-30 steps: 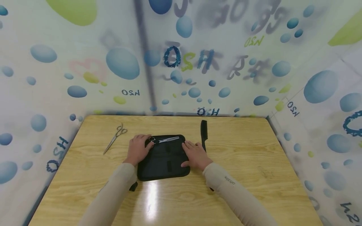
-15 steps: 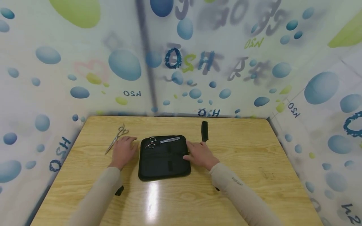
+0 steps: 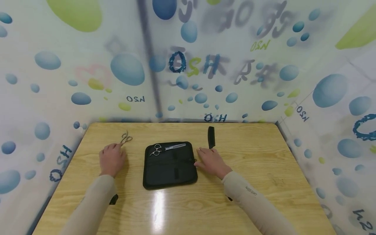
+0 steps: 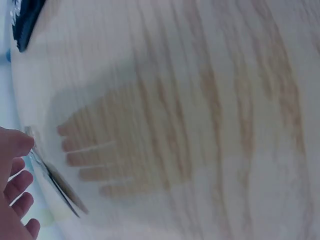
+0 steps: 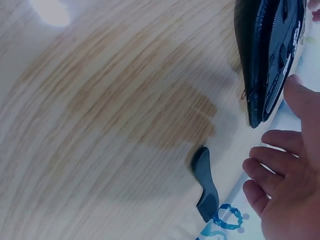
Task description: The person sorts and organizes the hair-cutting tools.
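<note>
A black zippered case [image 3: 164, 169] lies spread on the wooden table, with silver thinning scissors [image 3: 175, 147] along its top part. To its left my left hand [image 3: 112, 159] is over a second pair of scissors [image 3: 127, 138], whose blades it hides in the head view. In the left wrist view these scissors [image 4: 57, 182] lie on the table beyond loosely bent fingers. Just right of the case my right hand [image 3: 212, 162] has relaxed fingers and holds nothing. A black comb [image 3: 211, 137] lies beyond it, its lower part hidden by that hand; the comb [image 5: 205, 182] shows beside the fingers in the right wrist view.
The light wooden table [image 3: 264, 163] reaches back to a wall [image 3: 235, 49] patterned with blue and green spots and letters. Another patterned wall stands at the right. Both sleeves come in from the near edge.
My left hand has left the case's left edge and moved left to the scissors. My right hand has drawn slightly right, off the case. The case and comb stay in place.
</note>
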`<action>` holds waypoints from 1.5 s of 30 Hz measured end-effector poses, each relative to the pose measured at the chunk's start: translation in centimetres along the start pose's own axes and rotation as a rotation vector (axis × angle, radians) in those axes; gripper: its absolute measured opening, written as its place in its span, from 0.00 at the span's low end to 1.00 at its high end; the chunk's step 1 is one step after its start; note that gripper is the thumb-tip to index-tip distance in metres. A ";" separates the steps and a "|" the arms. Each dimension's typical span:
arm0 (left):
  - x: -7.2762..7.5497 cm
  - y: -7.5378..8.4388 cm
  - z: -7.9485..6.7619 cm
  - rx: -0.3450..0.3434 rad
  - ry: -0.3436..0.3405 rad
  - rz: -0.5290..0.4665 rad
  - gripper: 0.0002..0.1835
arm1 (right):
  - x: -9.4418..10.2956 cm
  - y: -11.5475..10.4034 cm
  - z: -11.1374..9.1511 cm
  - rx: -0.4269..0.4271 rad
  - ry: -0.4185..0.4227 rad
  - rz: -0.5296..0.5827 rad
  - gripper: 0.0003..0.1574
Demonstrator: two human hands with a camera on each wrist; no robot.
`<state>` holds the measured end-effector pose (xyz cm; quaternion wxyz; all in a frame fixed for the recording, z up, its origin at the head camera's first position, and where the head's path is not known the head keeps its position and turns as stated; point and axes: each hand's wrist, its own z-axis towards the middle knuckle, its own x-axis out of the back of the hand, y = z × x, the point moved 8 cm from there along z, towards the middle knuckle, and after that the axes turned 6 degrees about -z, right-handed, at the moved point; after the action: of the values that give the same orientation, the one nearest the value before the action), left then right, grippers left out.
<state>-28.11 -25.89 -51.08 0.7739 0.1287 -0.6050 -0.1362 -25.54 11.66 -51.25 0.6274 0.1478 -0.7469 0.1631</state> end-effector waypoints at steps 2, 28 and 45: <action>0.0 -0.4 -0.1 0.010 0.000 0.002 0.19 | -0.1 0.3 -0.1 -0.012 -0.005 -0.002 0.41; -0.7 -1.9 0.3 0.086 -0.111 0.114 0.17 | 0.3 1.3 -0.5 -0.027 0.035 -0.029 0.43; -1.1 -1.2 1.5 0.114 -0.135 0.134 0.16 | 0.1 1.6 -0.6 -0.028 0.040 -0.013 0.42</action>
<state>-29.90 -26.67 -52.21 0.7301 0.1225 -0.6698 -0.0579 -25.71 13.37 -51.17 0.6452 0.1406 -0.7356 0.1512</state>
